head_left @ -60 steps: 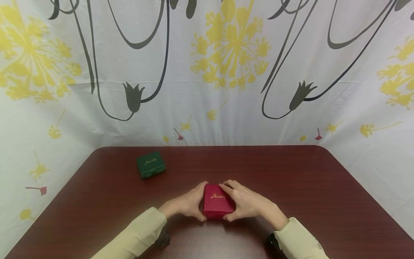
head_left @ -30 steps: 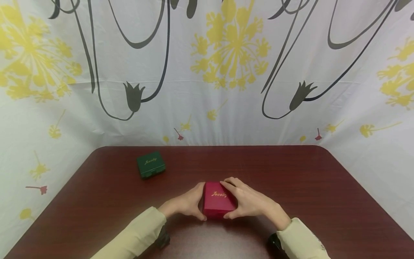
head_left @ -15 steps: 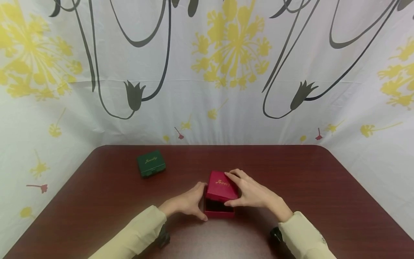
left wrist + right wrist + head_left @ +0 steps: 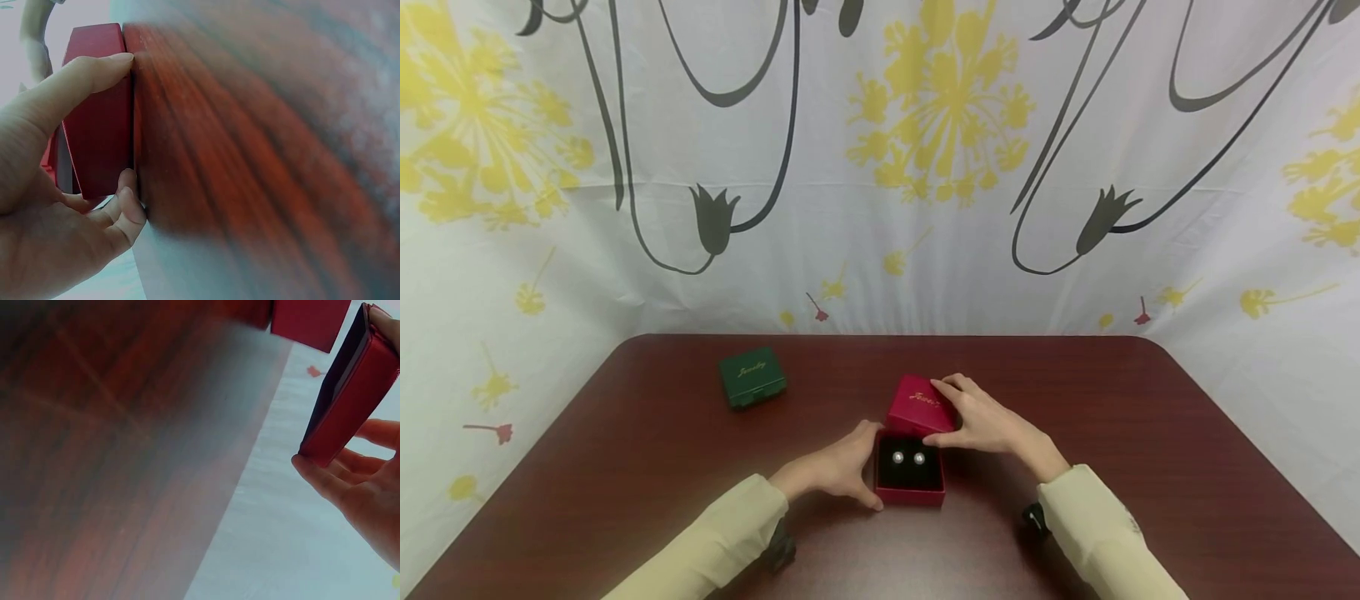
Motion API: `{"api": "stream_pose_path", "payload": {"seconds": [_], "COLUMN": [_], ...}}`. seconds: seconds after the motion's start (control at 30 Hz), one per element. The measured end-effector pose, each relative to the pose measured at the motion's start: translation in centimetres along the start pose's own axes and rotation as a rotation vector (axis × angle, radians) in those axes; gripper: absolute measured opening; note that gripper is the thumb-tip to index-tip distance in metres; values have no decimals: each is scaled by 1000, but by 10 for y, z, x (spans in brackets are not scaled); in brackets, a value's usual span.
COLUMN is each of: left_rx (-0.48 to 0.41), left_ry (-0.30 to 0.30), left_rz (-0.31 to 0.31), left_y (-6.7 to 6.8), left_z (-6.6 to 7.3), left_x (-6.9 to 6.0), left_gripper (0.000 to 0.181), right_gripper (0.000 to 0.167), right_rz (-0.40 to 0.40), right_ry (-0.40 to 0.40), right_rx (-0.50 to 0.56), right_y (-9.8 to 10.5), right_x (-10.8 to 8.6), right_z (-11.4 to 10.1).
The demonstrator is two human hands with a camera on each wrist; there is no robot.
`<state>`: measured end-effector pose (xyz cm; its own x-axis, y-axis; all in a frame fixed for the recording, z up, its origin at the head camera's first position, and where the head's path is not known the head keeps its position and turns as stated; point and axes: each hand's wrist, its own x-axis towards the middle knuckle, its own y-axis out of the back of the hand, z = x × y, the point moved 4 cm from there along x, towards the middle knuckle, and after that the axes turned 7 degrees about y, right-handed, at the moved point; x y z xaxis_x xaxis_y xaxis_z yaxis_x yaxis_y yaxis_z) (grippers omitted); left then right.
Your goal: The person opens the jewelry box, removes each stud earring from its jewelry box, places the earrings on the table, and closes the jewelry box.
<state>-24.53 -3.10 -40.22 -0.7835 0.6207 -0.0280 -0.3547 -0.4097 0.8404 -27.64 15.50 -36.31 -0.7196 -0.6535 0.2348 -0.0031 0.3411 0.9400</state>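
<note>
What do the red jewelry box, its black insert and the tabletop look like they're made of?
Red jewelry box: probably cardboard covered in smooth paper or leatherette, judging by crisp edges and soft sheen.
Black insert: perhaps velvet or foam, being matte and dark.
Tabletop: wood or wood-look laminate, glossy, with streaky grain and glare.

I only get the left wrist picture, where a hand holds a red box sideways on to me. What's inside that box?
Observer: In the head view, two pearl-like studs sit on the black lining of the red box.
Visitor: Any writing on its lid?
Observer: Yes, the red lid in the right hand bears gold lettering.
Visitor: Is that the only box around?
Observer: No, a closed green box lies farther back on the table, to the left.
</note>
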Motion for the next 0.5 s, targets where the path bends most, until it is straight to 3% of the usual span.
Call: {"api": "stream_pose_path", "payload": {"seconds": [0.27,0.5], "left_rx": [-9,-15], "left_ry": [38,32], "left_rz": [-17,-25], "left_y": [0,0], "left_z": [0,-1], "left_x": [1,1], "left_gripper": [86,86], "right_gripper": [83,82], "right_rz": [-49,-95], "right_ry": [-80,-125], "right_rx": [26,21], "right_y": [-4,-9], "right_x": [7,12], "right_z": [15,22]}}
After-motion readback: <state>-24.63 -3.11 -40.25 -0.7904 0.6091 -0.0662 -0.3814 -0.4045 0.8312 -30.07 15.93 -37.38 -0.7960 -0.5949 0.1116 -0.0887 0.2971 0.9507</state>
